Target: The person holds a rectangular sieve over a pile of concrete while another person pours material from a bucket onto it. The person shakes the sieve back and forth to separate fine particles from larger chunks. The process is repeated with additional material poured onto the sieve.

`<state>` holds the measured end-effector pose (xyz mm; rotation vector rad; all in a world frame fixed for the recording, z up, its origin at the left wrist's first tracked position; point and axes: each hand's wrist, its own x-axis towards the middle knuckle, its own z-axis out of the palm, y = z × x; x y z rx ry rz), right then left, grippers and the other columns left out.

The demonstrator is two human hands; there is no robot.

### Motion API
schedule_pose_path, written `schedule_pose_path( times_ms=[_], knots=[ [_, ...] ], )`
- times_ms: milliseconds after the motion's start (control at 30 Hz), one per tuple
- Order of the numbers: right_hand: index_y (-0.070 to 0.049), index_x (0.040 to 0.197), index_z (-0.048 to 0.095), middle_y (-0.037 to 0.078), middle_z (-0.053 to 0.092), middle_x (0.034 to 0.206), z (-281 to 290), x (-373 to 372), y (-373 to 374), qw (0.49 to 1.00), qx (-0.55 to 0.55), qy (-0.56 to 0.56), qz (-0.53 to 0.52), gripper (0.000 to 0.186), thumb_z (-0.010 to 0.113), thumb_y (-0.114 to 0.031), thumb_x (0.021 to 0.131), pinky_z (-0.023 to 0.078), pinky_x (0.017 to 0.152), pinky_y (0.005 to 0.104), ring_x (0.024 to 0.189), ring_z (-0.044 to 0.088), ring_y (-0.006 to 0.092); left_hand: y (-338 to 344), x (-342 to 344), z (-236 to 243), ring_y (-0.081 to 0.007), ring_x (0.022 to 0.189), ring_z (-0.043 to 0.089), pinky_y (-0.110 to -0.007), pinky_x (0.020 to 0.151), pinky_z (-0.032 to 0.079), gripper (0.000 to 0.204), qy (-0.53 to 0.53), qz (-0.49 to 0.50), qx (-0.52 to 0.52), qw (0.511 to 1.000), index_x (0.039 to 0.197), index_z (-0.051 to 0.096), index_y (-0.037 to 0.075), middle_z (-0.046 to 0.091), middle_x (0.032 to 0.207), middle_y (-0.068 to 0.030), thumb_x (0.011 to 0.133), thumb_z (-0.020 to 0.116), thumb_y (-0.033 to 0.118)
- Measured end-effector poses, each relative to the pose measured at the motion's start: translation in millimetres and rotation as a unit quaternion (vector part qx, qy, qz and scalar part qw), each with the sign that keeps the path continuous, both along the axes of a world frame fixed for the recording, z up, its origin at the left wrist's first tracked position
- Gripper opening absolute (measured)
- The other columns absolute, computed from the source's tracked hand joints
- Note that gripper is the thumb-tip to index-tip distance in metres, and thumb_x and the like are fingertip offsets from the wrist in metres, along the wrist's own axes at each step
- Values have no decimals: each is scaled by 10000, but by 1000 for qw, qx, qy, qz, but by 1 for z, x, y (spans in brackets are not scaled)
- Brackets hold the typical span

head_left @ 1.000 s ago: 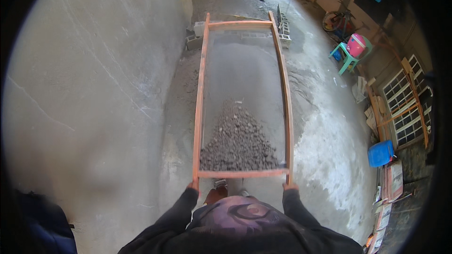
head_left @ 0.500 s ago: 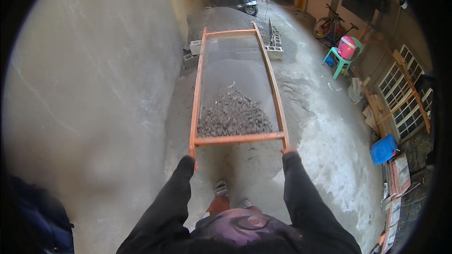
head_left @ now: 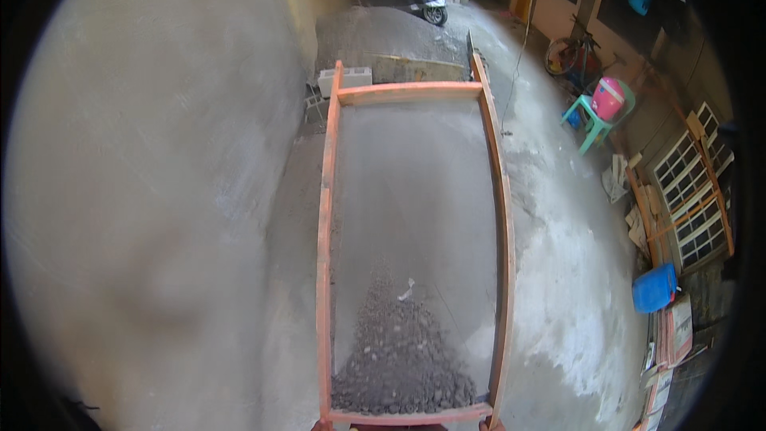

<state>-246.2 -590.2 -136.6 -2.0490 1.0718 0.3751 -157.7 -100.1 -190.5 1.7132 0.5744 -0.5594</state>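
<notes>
A long wooden-framed sand sieve (head_left: 325, 255) with fine mesh fills the middle of the view, its near end close to the lower edge. Dark gravel (head_left: 407, 367) is heaped on the mesh at that near end, with a pale scrap (head_left: 407, 290) just beyond it. Only a sliver of my left hand (head_left: 322, 425) shows, closed round the left rail's end. On the right rail's end, my right hand (head_left: 491, 426) is likewise closed and mostly cut off by the picture's edge.
A pile of sand (head_left: 391, 32) and hollow blocks (head_left: 351, 77) lie past the sieve's far end. A plastered wall (head_left: 152, 152) runs along the left. To the right are a green chair (head_left: 594, 120) bearing a pink jug (head_left: 608, 99), a bicycle (head_left: 570, 56) and a blue container (head_left: 655, 288).
The near end of the sieve has risen toward me, so it looks larger and steeper. The gravel has moved with it, and my hands have dropped to the picture's lower edge.
</notes>
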Motion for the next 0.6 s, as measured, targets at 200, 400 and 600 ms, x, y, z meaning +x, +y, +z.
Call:
schedule_pose_path(
  times_ms=[200, 400, 600],
  knots=[
    [-46, 1108, 491, 179, 547, 1053, 294, 501, -89, 934, -209, -123, 262, 410, 453, -345, 831, 424, 795, 403, 949, 528, 325, -49, 496, 323, -287, 750, 582, -375, 638, 493, 397, -423, -101, 144, 889, 1090, 490, 48, 563, 861, -132, 824, 419, 334],
    [-41, 1047, 532, 157, 578, 979, 657, 730, -103, 855, -381, -230, 267, 316, 456, -279, 852, 465, 723, 364, 849, 566, 284, -104, 784, 738, -270, 669, 574, -366, 586, 497, 344, -320, -40, 88, 942, 1035, 524, 66, 564, 725, -86, 831, 403, 316],
    [-39, 999, 566, 137, 601, 916, 666, 721, -92, 870, -378, -195, 249, 288, 503, -263, 829, 496, 658, 345, 755, 593, 255, -129, 805, 716, -264, 505, 524, -402, 433, 445, 251, -274, 44, 66, 958, 895, 548, 47, 560, 662, -113, 801, 418, 240]
  ],
)
